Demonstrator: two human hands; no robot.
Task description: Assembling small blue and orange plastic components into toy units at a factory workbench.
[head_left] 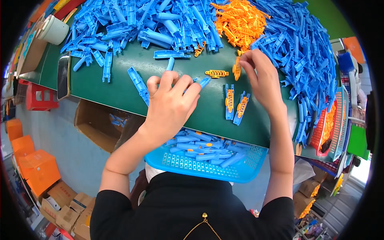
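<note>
My left hand [172,100] is over the table with bent fingers closed about a blue plastic half-shell [171,64], whose end sticks out past them. Another blue half-shell [139,85] lies beside this hand, and a smaller blue end [205,82] shows by its outer fingers. The thumb and fingertips of my right hand [262,78] pinch an orange plastic insert [237,69]. A loose orange insert [217,73] lies flat between my hands. Below it are two blue half-shells [229,114] [239,118], each with an orange insert seated inside.
Heaped blue half-shells [168,24] and orange inserts [240,24] cover the table's far side; more blue pieces [304,52] pile at right. A phone [63,76] lies at the left edge. A blue basket [208,170] of assembled pieces is before me. A cardboard box [94,126] stands below.
</note>
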